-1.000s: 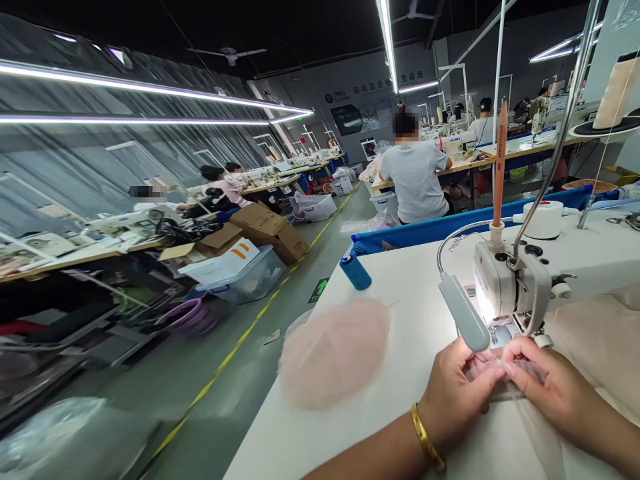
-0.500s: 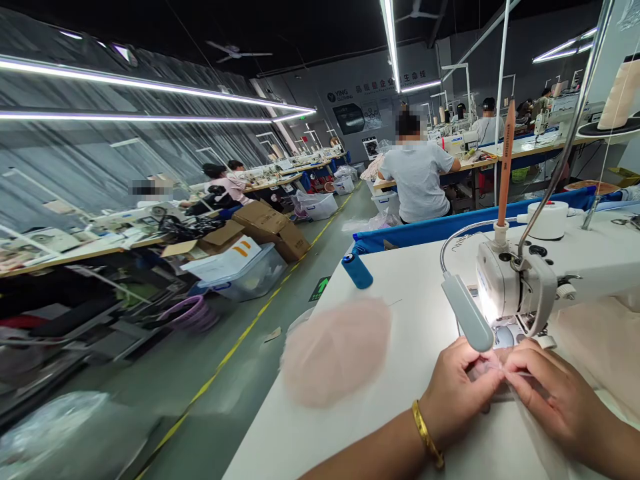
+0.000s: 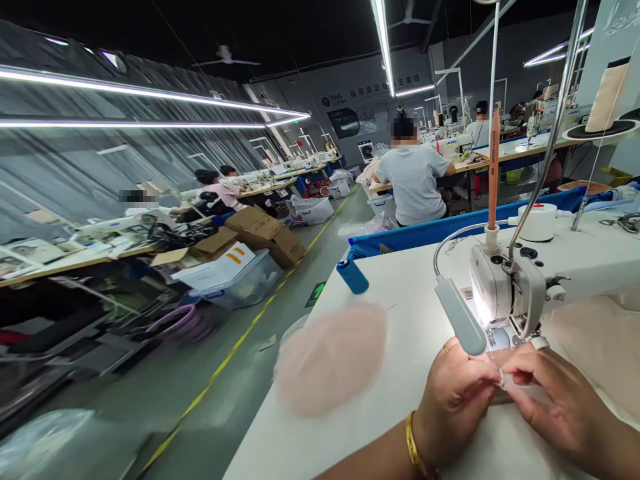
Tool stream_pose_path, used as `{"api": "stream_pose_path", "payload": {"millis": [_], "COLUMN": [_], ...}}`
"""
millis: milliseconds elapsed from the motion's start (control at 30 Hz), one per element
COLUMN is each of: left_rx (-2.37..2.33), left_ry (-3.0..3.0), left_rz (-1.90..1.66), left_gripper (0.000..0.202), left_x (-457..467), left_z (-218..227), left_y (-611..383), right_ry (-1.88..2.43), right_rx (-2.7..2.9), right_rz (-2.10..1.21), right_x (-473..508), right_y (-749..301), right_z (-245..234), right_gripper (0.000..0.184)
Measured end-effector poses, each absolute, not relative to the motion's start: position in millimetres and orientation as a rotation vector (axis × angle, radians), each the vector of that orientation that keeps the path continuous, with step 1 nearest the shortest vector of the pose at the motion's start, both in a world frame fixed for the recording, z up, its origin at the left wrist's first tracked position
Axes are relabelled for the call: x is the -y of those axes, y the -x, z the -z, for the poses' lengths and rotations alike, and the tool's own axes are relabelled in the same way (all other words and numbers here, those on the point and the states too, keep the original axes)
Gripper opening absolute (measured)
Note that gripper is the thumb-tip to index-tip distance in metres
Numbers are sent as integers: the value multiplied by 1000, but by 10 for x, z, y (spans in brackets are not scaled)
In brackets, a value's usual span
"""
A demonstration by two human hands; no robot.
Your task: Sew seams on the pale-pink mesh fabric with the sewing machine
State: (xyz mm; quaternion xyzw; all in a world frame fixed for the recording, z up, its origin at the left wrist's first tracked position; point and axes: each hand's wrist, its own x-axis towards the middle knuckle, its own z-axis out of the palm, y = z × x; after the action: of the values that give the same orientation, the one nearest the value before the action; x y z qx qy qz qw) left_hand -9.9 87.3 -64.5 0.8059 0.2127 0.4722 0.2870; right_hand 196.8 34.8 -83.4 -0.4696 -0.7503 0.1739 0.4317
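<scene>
In the head view my left hand [image 3: 457, 393] and my right hand [image 3: 557, 393] meet just in front of the sewing machine [image 3: 493, 283]. Both are closed, with thumbs and fingers pinching the edge of a sheer pale fabric [image 3: 501, 381]. Much of that cloth is hidden by my fingers. A small grey lamp [image 3: 461, 319] hangs over my left fingertips and lights the needle area, which is partly hidden. More thin beige fabric [image 3: 595, 350] lies right of the machine head. A round pile of sheer pink fabric [image 3: 333, 360] rests on the white table [image 3: 395, 393] to the left.
A blue cylinder [image 3: 353, 276] stands near the table's far left corner. A brown pencil [image 3: 493, 170] sticks up from the machine. Behind is a blue cloth trough [image 3: 415, 233]. Across the aisle are boxes [image 3: 267, 233] and plastic bins; several people sit at other machines.
My left hand has rolled inward, its fingers curling further over the fabric edge. Both hands still pinch the cloth by the machine. The whole view has shifted slightly.
</scene>
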Motion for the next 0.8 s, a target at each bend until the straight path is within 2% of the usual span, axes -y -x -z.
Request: {"api": "stream_pose_path", "payload": {"millis": [300, 600, 800], "left_rx": [-605, -579, -523], "left_ry": [-2249, -2301, -2288], "left_rz": [-1226, -1268, -1266], "left_gripper": [18, 13, 19], "left_x": [-851, -848, -839], "left_z": [661, 703, 648], "left_y": [135, 161, 132], "right_ry": [1109, 1100, 1008], "right_rx": [1884, 1910, 1995], "right_rz": [-460, -410, -372], "right_x": [-348, -343, -385], "right_y": [-1974, -2003, -2043], "right_z": [819, 804, 818], "right_gripper": [18, 15, 13]}}
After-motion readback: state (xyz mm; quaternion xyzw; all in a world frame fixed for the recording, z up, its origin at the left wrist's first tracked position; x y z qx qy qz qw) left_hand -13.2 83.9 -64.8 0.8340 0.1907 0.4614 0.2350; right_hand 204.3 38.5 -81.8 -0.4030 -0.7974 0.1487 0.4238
